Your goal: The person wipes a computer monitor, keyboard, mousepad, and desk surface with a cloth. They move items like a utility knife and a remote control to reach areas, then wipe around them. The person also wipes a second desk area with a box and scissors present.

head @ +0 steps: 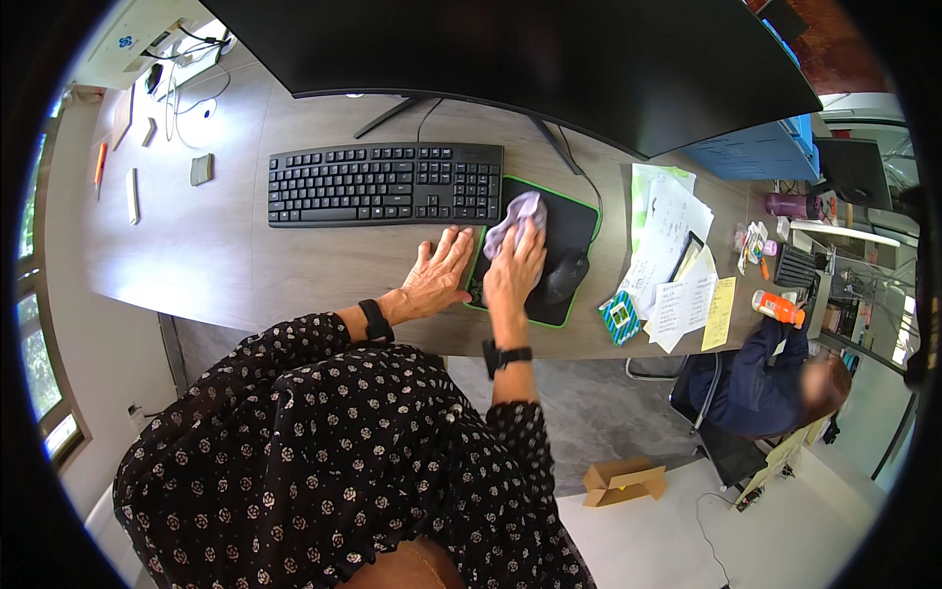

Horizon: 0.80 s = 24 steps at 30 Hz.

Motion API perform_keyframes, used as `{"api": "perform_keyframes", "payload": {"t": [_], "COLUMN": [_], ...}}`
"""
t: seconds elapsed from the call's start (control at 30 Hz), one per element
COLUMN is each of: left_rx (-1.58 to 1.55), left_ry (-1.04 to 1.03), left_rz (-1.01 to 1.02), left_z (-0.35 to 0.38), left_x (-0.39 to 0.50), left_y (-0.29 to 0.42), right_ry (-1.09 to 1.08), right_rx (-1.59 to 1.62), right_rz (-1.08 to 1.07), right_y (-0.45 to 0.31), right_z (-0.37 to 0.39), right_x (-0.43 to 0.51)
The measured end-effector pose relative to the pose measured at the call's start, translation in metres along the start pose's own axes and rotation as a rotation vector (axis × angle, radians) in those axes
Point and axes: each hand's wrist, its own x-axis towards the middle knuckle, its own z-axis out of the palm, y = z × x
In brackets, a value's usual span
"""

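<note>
My right hand (514, 269) presses a crumpled light purple cloth (524, 213) onto the left part of a black mouse pad (567, 213) with a green edge. Its fingers lie over the cloth, and part of the cloth is hidden under them. A black computer mouse (567, 276) rests on the pad just right of this hand. My left hand (439, 276) lies spread on the wooden desk, its fingertips just below the black keyboard (383, 184) and its thumb by the pad's left edge. Each wrist wears a black band.
A large dark monitor (515, 66) stands behind the keyboard. Loose papers (666, 243), a blue-green patterned packet (620, 318) and an orange bottle (778, 308) are at the right. Another person (758, 390) sits beyond them. A grey block (201, 169) and a white bar (132, 196) lie at the left.
</note>
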Motion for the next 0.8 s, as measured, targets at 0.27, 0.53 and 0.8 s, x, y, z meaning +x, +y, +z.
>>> {"api": "perform_keyframes", "payload": {"t": [0.27, 0.53, 0.8], "left_rx": [0.0, 0.082, -0.011], "left_ry": [-0.021, 0.015, -0.027], "left_rz": [0.027, -0.004, 0.004], "left_z": [0.01, 0.019, 0.016], "left_x": [0.007, 0.002, 0.003], "left_y": [0.005, -0.017, -0.01], "right_ry": [-0.012, -0.203, -0.139], "right_rx": [-0.05, 0.178, 0.137], "right_rz": [-0.018, -0.086, 0.019], "right_y": [0.021, -0.014, -0.017], "right_z": [0.008, -0.015, -0.013], "right_x": [0.043, -0.082, -0.065]}}
